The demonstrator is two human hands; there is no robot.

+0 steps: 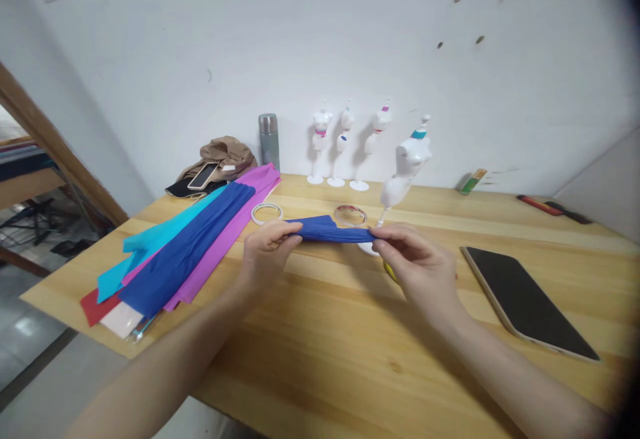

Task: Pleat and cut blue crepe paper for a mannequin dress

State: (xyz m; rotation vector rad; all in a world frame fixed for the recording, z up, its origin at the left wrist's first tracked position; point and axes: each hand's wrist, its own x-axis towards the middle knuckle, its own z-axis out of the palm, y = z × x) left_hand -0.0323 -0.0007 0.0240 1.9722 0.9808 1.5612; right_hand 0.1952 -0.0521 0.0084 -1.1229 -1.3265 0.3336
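A narrow strip of blue fabric (333, 230) is stretched level between my two hands, above the wooden table. My left hand (267, 249) pinches its left end between thumb and fingers. At the other end, my right hand (417, 266) pinches the strip's corner. Just behind the right fingers stands a white mini mannequin (404, 162) with a teal band at its neck; its round base is partly hidden by the strip and hand. Something yellow (391, 271) shows partly behind my right hand. Two tape rolls, one white (267, 213) and one reddish (351, 214), lie behind the strip.
Layered blue, cyan, magenta and red fabrics (193, 246) spread over the table's left side. Behind them are a brown cloth (230, 156), a phone (203, 176) and a flask (269, 142). Three smaller mannequins (345, 142) stand by the wall. A tablet (525, 299) lies at right.
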